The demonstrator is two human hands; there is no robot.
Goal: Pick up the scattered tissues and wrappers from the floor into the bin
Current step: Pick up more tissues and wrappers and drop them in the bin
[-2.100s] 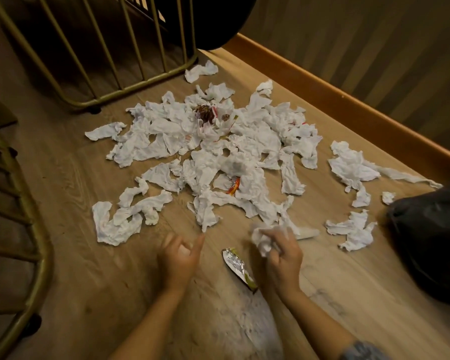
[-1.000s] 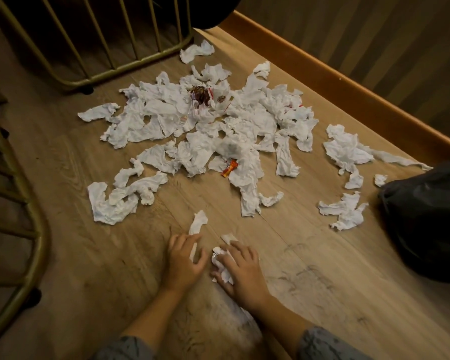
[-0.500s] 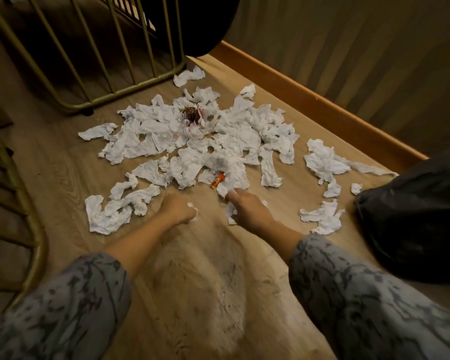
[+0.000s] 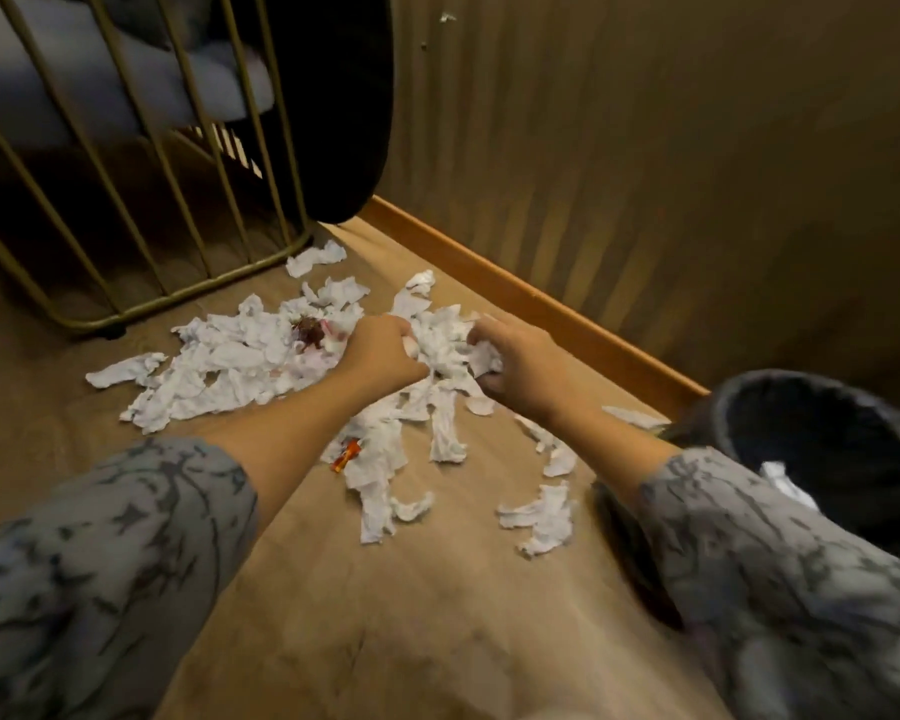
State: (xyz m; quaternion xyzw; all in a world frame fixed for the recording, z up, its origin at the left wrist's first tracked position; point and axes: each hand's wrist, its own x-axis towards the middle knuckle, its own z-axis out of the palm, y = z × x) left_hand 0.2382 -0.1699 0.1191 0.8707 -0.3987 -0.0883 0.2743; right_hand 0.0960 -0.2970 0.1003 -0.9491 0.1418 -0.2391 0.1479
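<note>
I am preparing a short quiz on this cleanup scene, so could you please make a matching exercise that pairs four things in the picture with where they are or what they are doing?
Things:
1. right hand
2. bin
3. orange wrapper
4. metal rack

Places or states:
A. on the floor among tissues, below the left forearm
B. at the far left, its lower rail near the pile
C. gripping crumpled tissue at the pile
D. at the right edge, lined with a black bag, a white scrap inside

Pairs: 1-C, 2-D, 3-A, 4-B
</note>
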